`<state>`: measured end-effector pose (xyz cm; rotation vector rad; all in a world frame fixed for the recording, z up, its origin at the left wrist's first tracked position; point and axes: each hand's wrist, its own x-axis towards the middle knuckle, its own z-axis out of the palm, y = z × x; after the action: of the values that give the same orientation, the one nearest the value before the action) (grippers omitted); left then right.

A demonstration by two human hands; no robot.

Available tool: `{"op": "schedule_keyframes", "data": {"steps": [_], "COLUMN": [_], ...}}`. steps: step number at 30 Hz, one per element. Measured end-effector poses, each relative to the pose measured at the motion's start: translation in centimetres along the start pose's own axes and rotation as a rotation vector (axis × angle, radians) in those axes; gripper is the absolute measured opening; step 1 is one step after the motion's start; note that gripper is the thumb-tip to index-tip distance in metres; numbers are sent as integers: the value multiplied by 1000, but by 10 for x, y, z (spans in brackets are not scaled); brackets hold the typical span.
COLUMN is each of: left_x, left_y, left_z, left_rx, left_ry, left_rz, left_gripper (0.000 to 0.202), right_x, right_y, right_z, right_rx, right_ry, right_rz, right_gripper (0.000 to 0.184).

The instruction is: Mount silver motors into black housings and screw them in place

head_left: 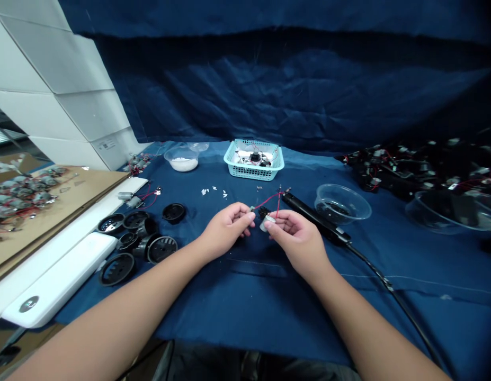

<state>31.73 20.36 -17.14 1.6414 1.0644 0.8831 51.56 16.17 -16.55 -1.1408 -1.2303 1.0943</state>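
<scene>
My left hand (228,225) and my right hand (295,235) meet over the middle of the blue cloth (245,296). The right hand pinches a small silver motor (267,223) between thumb and fingers. The left hand pinches the end of the red wire (266,200) that arcs up from the motor. A small black part sits between the two hands. A black soldering iron (314,218) lies just right of my right hand, its cable running toward the near right.
Several black round fan housings (136,241) lie at the left beside white slabs (58,283). A light blue basket (253,159) with wired parts stands at the back. Clear bowls (341,203) and a pile of wired black parts (408,166) sit at the right. A white bowl (182,157) stands at the back left.
</scene>
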Motion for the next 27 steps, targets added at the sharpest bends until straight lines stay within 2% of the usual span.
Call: {"op": "schedule_keyframes", "data": {"steps": [5, 7, 11, 16, 22, 27], "left_x": [14, 21, 41, 62, 68, 72], "left_y": [-9, -10, -9, -5, -6, -7], "left_z": [-20, -31, -47, -53, -51, -51], "left_rx": [358, 524, 807, 1034, 1157, 1171], "left_ry": [277, 316, 242, 217, 210, 198], "left_rz": [10, -19, -138, -260, -252, -227], "left_gripper": [27, 24, 13, 24, 29, 31], "right_x": [-4, -6, -11, -12, -3, -4], "right_y": [-7, -10, -15, -13, -3, -8], "right_z": [3, 4, 4, 4, 3, 0], "right_rx": [149, 204, 273, 296, 316, 325], "right_ry": [-93, -144, -229, -248, -238, -195], "right_rz": [82, 100, 115, 127, 120, 130], "right_gripper": [43, 43, 40, 37, 41, 36]}}
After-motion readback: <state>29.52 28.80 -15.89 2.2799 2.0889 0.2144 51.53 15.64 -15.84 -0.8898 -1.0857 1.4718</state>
